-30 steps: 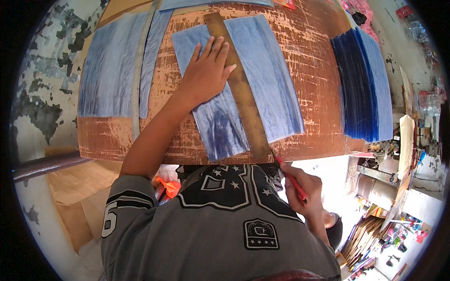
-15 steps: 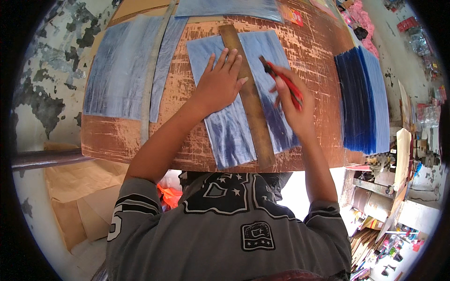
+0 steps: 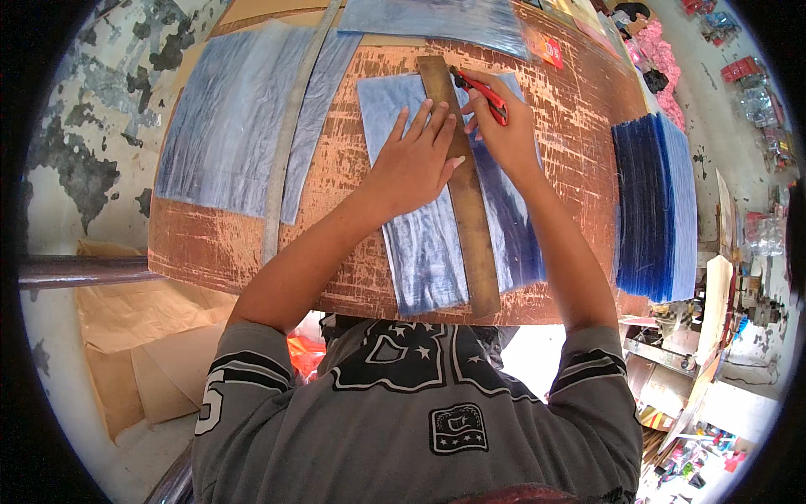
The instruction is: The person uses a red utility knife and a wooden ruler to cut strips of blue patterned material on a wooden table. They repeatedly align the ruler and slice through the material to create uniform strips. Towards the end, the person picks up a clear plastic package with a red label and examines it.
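A brownish metal ruler lies lengthwise across a stack of clear bluish plastic sheets. My left hand is spread flat, its fingertips on the ruler and its palm over the sheets left of it. My right hand grips a red utility knife. The knife's tip is at the ruler's right edge, near the far end of the sheets. Whether the blade touches the plastic I cannot tell.
The scratched brown tabletop bears more plastic sheets at left, under a long pale ruler. Another pile of sheets lies at the far edge. A thick dark-blue stack stands at the right edge.
My right hand has carried the knife away from me and left, to the ruler's edge near its far end. The left hand still presses on the ruler. The whole view has shifted slightly.
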